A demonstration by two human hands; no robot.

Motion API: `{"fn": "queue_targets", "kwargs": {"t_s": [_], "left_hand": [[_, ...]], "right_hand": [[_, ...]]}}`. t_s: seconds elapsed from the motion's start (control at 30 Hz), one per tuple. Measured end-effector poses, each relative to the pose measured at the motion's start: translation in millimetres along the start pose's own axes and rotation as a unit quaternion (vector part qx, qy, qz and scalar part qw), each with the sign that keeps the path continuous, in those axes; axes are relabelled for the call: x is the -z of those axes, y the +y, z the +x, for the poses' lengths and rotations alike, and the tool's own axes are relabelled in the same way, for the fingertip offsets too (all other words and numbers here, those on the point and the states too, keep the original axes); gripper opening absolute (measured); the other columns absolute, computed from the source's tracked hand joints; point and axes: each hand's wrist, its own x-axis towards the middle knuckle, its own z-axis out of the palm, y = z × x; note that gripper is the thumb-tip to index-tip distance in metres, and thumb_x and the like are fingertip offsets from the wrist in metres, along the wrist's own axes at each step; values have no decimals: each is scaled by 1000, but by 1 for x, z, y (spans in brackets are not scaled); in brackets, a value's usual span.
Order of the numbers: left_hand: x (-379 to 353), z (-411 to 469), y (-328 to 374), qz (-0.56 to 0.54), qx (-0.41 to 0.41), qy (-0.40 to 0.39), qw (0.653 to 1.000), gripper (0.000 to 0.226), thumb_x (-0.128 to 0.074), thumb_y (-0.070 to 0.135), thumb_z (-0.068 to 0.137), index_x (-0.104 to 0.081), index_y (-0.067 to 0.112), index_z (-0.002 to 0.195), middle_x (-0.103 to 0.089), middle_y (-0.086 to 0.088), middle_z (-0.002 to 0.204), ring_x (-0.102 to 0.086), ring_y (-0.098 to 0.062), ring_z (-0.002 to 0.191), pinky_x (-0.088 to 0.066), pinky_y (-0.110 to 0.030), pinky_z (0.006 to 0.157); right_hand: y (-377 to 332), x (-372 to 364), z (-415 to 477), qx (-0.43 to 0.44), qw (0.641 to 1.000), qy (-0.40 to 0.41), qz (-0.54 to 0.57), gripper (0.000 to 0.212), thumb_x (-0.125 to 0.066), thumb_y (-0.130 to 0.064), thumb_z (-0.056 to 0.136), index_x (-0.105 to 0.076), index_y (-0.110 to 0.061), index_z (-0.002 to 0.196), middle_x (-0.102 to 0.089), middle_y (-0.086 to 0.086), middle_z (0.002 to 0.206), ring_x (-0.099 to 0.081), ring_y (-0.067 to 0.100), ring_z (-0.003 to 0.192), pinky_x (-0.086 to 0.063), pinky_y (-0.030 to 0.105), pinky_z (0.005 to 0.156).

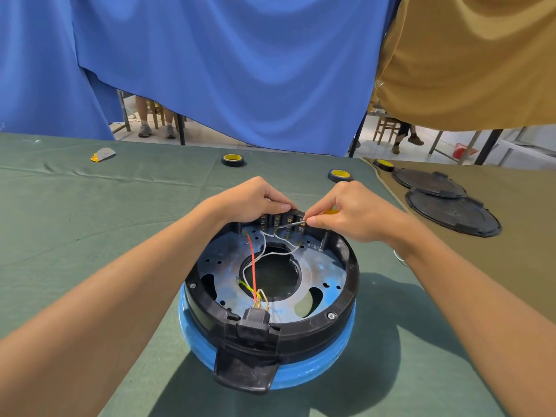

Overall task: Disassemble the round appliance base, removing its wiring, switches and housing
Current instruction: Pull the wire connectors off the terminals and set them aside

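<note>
Left hand (255, 200) grips switch block (294, 212) on base (349, 293) rim — right hand (352, 213) pinches screwdriver (289, 225) at terminals.

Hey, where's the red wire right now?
Head view: the red wire lies inside the round base, left of centre, running from near the left hand past the central hole's left edge to the black connector at the near rim.

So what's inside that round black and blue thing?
A bluish metal plate with holes, plus red, white and yellow-green wires and a black connector block. The left hand hides part of the brass terminals; below the plate's middle hole is just dark.
</note>
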Motion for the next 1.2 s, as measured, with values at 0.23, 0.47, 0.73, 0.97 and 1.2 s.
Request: {"fn": "queue_targets", "kwargs": {"t_s": [0.23, 0.47, 0.73, 0.97, 1.2], "left_hand": [[-1, 2, -3, -14, -3, 6, 1000, 23, -59, 20, 97, -73, 21, 115, -74, 7, 105, -67, -3, 91, -50, -20, 89], [-1, 0, -3, -10, -7, -1, 1000, 24, -57, 20, 98, -73, 22, 115, -74, 6, 104, -68, -10, 95, -50, -23, 88], [-1, 0, -3, -11, -10, 3, 1000, 22, -58, 19, 97, -73, 22, 114, -74, 6, 102, -66, -9, 92, -48, -23, 87], [-3, 2, -6, -11, -12, 18, 1000, 21, -60, 19, 96, -75, 26, 109, -74, 11, 92, -60, -1, 76, -47, -18, 77], [-2, 1, -4, -4, -9, 8, 1000, 22, -58, 20, 97, -73, 23, 113, -73, 10, 102, -66, -7, 95, -48, -20, 86]], "right_hand": [[2, -8, -10, -8, 999, -24, 35, 13, -68, -26, 89, -79, -26, 96, -75, -11, 90, -60, -6, 87, -46, 9, 69], [-8, -8, -9, 12, 999, 40, -8, 16, -64, -28, 91, -79, -24, 95, -76, -1, 87, -64, 15, 86, -53, 34, 78], [-18, -13, -11, 21, 999, 9, -27, 19, -61, -25, 93, -79, -19, 93, -74, 2, 84, -62, 20, 82, -54, 44, 76], [-42, -28, -13, -8, 998, 14, -60, 40, -53, -19, 92, -55, -13, 52, -44, 16, 55, -35, 30, 64, -41, 40, 56], [-54, -58, -25, -8, 992, 85, -96, 27, -50, -23, 93, -38, -17, 69, -53, 12, 77, -54, 39, 80, -45, 38, 67]]}}
